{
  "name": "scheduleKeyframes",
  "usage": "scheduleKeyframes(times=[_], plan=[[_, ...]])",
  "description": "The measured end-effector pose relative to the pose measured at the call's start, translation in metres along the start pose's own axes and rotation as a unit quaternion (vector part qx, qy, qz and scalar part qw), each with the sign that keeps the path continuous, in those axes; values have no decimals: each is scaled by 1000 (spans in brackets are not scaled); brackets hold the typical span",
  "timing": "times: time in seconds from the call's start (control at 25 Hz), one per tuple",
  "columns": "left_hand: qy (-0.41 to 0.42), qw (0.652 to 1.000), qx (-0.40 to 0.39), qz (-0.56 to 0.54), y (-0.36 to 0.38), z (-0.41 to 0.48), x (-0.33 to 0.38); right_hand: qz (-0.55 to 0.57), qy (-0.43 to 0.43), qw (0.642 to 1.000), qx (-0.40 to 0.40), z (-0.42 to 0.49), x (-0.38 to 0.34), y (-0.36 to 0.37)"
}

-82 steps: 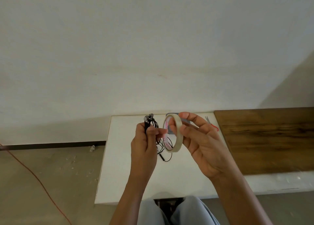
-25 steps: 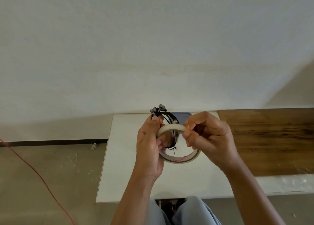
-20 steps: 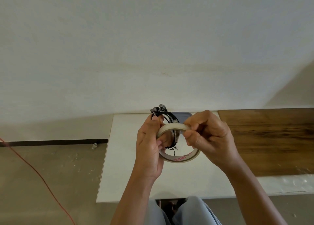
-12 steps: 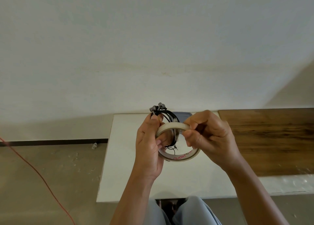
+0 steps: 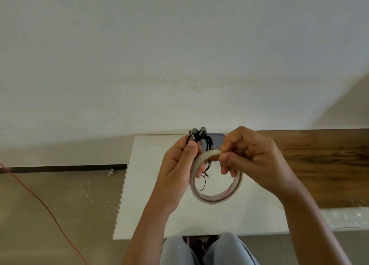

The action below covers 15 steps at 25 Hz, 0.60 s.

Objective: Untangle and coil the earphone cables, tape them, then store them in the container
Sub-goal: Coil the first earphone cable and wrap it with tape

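The earphone cables (image 5: 208, 143) sit in the middle of the frame, gathered into a black coil with the two buds poking up at the top and a thin loose loop hanging down through the tape roll (image 5: 210, 200). The untangling and coiling look done for this set. The left hand (image 5: 175, 170) is clamped on the coil, thumb over the strands, with its lower fingers reaching into the roll. The right hand (image 5: 253, 158) pinches the roll's upper rim between thumb and forefinger, apparently picking for the free end. No strip is seen pulled off, so the taping looks barely begun, with storing left to do. A blue-grey shape just behind the hands, at the far edge of the white surface (image 5: 151, 204), is probably the container (image 5: 217, 139), mostly hidden. Everything is held in the air above the surface, whose left and near edges are close. To the right it meets a wooden panel (image 5: 319, 160), which gives more room on that side. Left of the surface is the floor (image 5: 60, 234), with a red cord (image 5: 40, 200) running across it, well apart from the work.
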State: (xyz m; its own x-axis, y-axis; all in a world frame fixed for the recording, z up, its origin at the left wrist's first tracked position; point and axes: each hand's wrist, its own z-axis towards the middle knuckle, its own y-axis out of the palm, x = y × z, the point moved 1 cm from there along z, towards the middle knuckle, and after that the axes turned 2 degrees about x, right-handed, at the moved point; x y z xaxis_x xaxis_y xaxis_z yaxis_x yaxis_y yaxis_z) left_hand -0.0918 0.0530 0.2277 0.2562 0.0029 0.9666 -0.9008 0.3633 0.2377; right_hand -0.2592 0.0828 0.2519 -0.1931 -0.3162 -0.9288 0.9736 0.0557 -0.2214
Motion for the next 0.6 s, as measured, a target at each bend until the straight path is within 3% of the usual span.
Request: scheduleKeyframes(times=[0.2, 0.4, 0.6], plan=[[69, 995, 7, 71, 2, -5, -5, -20, 56, 998, -26, 2, -7, -4], [100, 994, -23, 47, 7, -7, -5, -36, 48, 998, -29, 1, -8, 2], [97, 995, -5, 14, 10, -7, -7, -31, 36, 999, 3, 0, -9, 12]])
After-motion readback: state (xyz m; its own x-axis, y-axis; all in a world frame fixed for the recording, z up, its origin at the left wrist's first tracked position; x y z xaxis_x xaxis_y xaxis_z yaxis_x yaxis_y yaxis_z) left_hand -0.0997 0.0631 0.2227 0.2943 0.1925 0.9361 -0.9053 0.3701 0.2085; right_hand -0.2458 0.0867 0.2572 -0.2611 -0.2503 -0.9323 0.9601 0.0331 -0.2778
